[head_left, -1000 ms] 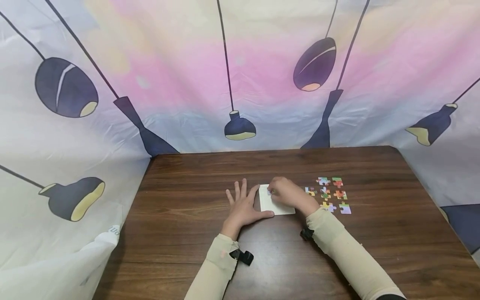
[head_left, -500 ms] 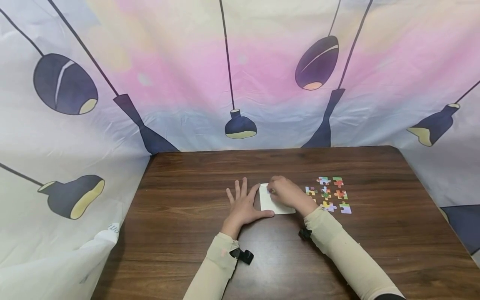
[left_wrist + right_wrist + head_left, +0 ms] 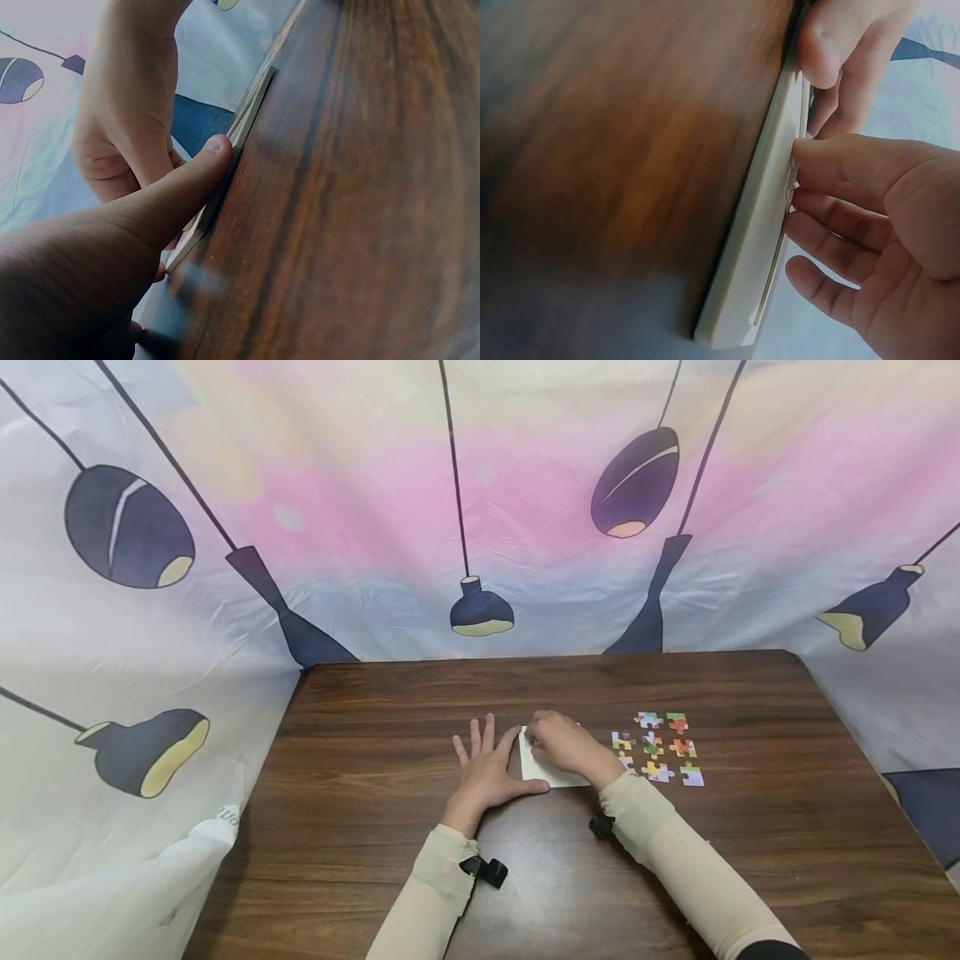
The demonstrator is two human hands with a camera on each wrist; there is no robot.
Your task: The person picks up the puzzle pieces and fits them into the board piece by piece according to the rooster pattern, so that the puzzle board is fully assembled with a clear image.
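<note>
A shallow white puzzle tray (image 3: 542,775) lies flat on the table in the head view. My left hand (image 3: 486,779) rests at its left side, fingers spread and straight, with the thumb along the near edge and the index finger at the far left corner. My right hand (image 3: 567,745) is over the tray's far left part, pinching a small jigsaw piece (image 3: 793,178) between thumb and fingertips, close on the tray surface. Most of that piece is hidden by the fingers. In the right wrist view the tray (image 3: 739,281) shows a raised rim.
Several loose, colourful jigsaw pieces (image 3: 653,745) lie spread out right of the tray, the nearest ones beside the right wrist. The brown wooden table (image 3: 360,793) ends at a printed cloth backdrop (image 3: 375,527) behind and at the sides.
The right hand has shifted slightly left, closer to the tray's far left corner, uncovering more of the loose pieces near the wrist. The left hand has stayed in place.
</note>
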